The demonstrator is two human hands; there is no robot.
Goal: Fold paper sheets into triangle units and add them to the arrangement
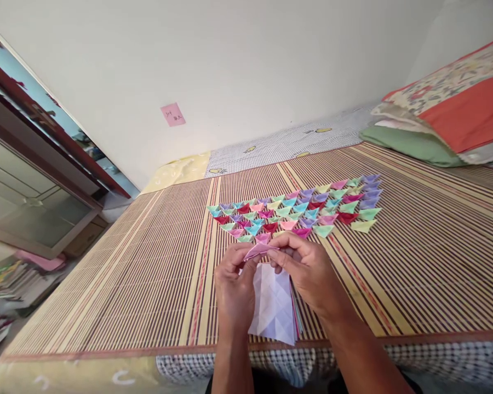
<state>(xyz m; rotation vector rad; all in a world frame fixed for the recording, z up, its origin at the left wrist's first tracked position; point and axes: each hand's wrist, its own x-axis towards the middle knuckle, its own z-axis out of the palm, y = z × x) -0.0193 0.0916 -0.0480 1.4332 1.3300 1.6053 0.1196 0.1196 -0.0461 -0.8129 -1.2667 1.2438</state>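
Note:
Between my two hands is a pink folded paper boat point(259, 250), pinched at both ends. My left hand point(237, 276) grips its left end between thumb and fingers. The right end is in the thumb and fingers of my right hand point(302, 265). Just below lies a stack of creased paper sheets point(273, 306), pale lavender on top, with coloured edges showing at its right side. Beyond my hands, several small folded paper boats point(299, 208) in many colours stand in rows; my hands hide part of the nearest row.
A striped bamboo mat point(148, 273) covers the bed. Folded bedding and a red floral pillow point(468, 109) are piled at the far right. A pink note point(173, 114) is stuck to the white wall point(271, 60). At the left is a glass-panelled door point(33, 186).

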